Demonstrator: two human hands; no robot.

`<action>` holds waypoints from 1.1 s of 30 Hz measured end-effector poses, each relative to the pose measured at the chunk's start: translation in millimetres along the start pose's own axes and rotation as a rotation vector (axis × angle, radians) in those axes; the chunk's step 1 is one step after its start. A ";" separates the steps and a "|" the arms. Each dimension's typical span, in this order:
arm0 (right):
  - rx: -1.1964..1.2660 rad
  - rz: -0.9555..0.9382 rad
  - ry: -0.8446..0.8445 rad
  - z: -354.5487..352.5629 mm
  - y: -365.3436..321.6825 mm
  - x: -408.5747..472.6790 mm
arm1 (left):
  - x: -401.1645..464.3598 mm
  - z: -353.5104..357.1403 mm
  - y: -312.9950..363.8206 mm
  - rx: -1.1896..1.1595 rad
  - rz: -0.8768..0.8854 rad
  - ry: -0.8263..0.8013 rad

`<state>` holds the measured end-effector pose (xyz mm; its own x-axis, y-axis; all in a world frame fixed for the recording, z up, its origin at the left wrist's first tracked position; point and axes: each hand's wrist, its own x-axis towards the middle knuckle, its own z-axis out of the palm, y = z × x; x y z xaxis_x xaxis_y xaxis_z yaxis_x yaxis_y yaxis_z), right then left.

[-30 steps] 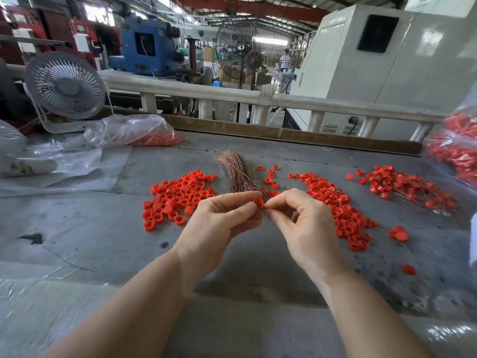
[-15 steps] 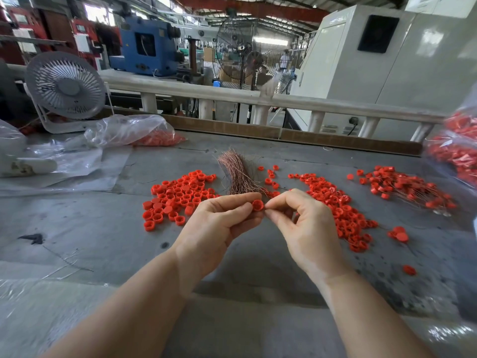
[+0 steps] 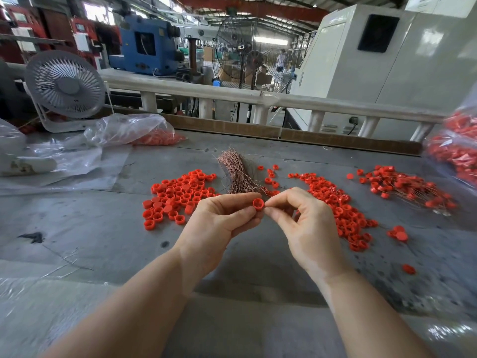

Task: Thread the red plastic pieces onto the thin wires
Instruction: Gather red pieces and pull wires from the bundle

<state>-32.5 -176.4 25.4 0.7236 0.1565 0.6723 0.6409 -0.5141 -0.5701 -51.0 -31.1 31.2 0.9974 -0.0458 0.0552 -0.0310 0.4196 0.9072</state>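
Two hands: left hand [image 3: 216,223] pinches one red cap [image 3: 258,203]

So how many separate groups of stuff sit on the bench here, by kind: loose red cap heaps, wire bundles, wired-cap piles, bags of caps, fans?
Loose red cap heaps: 2
Copper wire bundle: 1
Pile of caps already on wires: 1
Bags of red caps: 2
White desk fan: 1
Total: 7

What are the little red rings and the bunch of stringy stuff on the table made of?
The red rings look like moulded plastic: bright, smooth, all alike. The stringy bunch looks like thin copper wire, pinkish-brown and slightly shiny, though I can't be sure.
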 end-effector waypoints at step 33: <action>-0.080 -0.025 -0.012 1.2 0.0 -0.1 | 1.9 0.3 2.2 -0.096 -0.107 0.011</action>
<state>-32.3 -175.4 24.8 0.7107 0.1796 0.6802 0.6367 -0.5753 -0.5134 -49.2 -30.5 33.5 0.9954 -0.0850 -0.0446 0.0812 0.4980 0.8634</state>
